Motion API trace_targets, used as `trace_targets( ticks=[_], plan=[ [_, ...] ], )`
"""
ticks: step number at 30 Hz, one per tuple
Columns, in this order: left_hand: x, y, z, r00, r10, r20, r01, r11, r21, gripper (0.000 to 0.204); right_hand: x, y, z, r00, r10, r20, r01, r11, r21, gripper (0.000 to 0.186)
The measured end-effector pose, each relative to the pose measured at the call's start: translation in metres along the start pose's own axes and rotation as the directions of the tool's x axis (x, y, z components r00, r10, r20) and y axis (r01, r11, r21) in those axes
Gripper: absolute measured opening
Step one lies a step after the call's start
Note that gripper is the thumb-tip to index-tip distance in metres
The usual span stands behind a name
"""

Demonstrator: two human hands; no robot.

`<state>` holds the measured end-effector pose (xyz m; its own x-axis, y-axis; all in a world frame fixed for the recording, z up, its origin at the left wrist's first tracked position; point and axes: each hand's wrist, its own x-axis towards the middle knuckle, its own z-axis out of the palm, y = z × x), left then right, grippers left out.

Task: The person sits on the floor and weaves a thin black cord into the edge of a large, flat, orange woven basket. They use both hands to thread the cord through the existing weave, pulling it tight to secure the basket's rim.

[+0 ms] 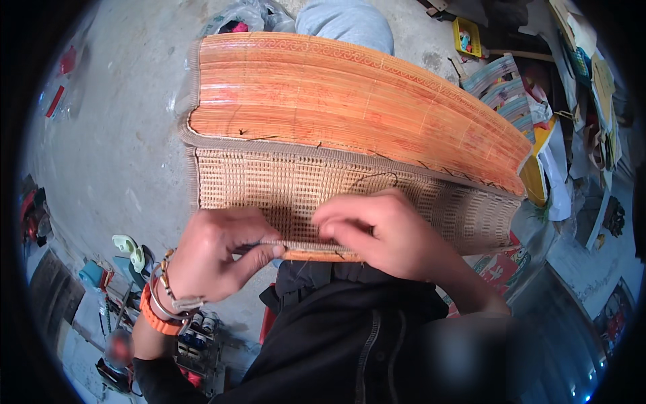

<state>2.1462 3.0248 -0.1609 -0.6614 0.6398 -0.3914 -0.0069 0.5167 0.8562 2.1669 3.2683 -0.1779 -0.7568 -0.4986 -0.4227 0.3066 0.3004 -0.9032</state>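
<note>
A bamboo mat (323, 81) lies folded across my lap, its glossy orange slats facing up on the far panel and its tan woven backing (249, 178) showing on the near one. Grey-brown cloth edging (289, 147) runs along the fold, with dark thread ends poking out of it. My left hand (219, 252) pinches the mat's near edge between thumb and fingers. Just right of it, my right hand (383, 232) is closed in a pinch over the same edge; what its fingertips hold is too small to make out. A dark thread (377, 176) loops above that hand.
A person's grey-clad knee (346, 23) and a clear plastic bag (249, 15) are beyond the mat. At the far right are a yellow basket (466, 37) and piled papers. Pale green slippers (128, 249) and a shoe rack (198, 337) stand at the left.
</note>
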Motion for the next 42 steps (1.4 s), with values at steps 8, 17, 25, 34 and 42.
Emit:
trace_targets(
  ticks=[8,17,25,34,42],
  plan=[
    [0.014,-0.011,-0.013,0.969,-0.184,0.165,0.218,0.952,-0.217,0.009,-0.014,-0.015,0.031,0.876,-0.462,-0.136,0.344,0.797,-0.496,0.013],
    [0.018,-0.017,-0.007,0.950,-0.280,0.139,0.310,0.899,-0.308,0.009,-0.019,-0.035,0.029,0.939,-0.092,-0.330,0.098,0.995,0.003,0.005],
    [0.022,-0.033,-0.002,0.960,-0.236,0.154,0.278,0.882,-0.380,0.009,-0.126,-0.094,-0.099,0.618,-0.158,-0.770,0.673,0.613,0.414,0.012],
    [0.039,-0.032,0.006,0.962,-0.228,0.148,0.271,0.841,-0.468,0.005,-0.165,-0.086,-0.129,0.579,-0.200,-0.790,0.730,0.559,0.394,0.025],
    [0.072,-0.043,0.056,0.995,-0.098,-0.021,0.080,0.902,-0.424,0.006,-0.170,-0.091,-0.117,0.576,-0.164,-0.801,0.719,0.568,0.400,0.012]
  ],
)
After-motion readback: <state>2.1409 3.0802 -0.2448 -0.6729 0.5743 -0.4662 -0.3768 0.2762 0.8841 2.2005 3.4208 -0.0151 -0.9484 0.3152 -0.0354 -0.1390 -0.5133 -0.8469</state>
